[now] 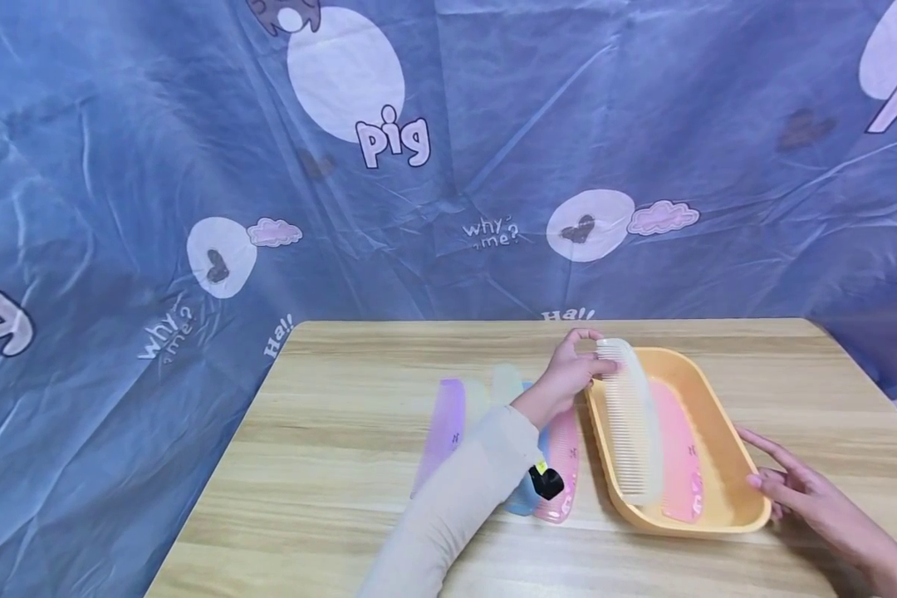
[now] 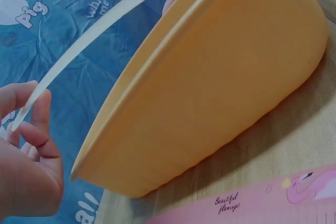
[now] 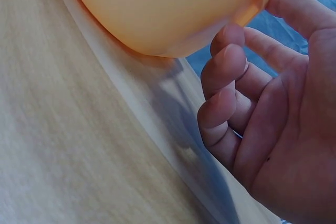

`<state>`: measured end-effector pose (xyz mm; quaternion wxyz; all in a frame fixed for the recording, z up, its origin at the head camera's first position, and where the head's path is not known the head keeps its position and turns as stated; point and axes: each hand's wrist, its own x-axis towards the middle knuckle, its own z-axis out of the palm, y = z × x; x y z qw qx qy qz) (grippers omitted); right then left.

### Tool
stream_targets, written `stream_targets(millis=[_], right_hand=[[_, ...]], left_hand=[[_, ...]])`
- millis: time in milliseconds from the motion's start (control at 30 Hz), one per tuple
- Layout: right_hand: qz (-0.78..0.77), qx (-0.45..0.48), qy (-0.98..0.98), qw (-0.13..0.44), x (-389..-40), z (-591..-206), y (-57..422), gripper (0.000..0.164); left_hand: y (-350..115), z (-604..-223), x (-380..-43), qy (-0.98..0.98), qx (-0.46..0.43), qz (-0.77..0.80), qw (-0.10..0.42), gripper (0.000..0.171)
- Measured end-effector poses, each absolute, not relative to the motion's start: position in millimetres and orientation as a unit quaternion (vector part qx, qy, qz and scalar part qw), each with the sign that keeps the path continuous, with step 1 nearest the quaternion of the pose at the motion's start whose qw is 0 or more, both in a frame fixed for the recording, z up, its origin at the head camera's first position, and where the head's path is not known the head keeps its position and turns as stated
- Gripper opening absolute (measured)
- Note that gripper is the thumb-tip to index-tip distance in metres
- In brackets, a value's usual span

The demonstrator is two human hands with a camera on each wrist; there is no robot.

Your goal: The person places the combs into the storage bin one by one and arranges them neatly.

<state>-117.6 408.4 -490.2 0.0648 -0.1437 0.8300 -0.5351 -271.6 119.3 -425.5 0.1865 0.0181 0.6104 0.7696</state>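
Note:
Pinched by one end between the thumb and fingers of my left hand [image 1: 568, 372], a cream-white comb [image 1: 634, 432] slants over the left side of a yellow plastic basket [image 1: 728, 490]. In the left wrist view the comb [image 2: 86, 35] appears edge-on, crossing above the basket's rim [image 2: 136, 82]. A pink comb [image 1: 678, 444] lies inside the basket, partly covered by the cream one. At the basket's right side, my right hand [image 1: 811, 494] holds the rim, thumb at the edge. Its other fingers curl near the outer wall in the right wrist view.
Left of the basket, partly behind my left forearm, lie a purple comb [image 1: 443, 428], pale yellow and pale green combs, a blue comb [image 1: 522, 500] and another pink comb [image 1: 564, 457]. A blue printed cloth [image 1: 448, 166] hangs behind the wooden table [image 1: 291, 465].

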Motion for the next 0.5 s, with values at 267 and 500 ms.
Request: stream_targets(millis=[267, 500], right_hand=[[-0.546, -0.159, 0.820, 0.069, -118.3, -490.5, 407.4, 0.077], [-0.535, -0.163, 0.827, 0.062, -117.3, -490.8, 407.4, 0.077]], left_hand=[[125.3, -432.5, -271.2, 0.615, 0.038, 0.766, 0.184, 0.047], [120.4, -438.7, -272.8, 0.654, 0.064, 0.728, 0.196, 0.042]])
